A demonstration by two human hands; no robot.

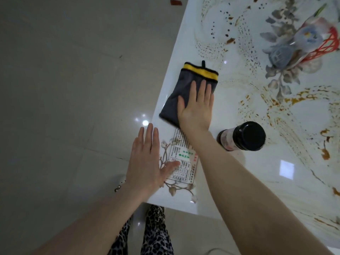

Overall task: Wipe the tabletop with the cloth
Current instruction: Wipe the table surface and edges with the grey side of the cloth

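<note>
The right hand (pixel 196 105) lies flat on the cloth (pixel 184 89), with its fingers straight and close together, pressing down on it. It does not pinch the cloth. The cloth is dark grey with a yellow band and a small black loop at the far end. It lies on the tabletop (pixel 257 181), near the left edge of the table. The left hand (pixel 147 162) is open too, with straight fingers. It is at the table's edge, and its thumb reaches over a printed sheet (pixel 182 159) that lies flat on the tabletop just beside the cloth. I cannot tell if the palm touches the table. A dark bottle (pixel 242 137) with a black cap stands to the right of the right arm. A red basket (pixel 325 46) sits far off near the top corner. The tabletop is white and shiny with grey flowers painted on it.
</note>
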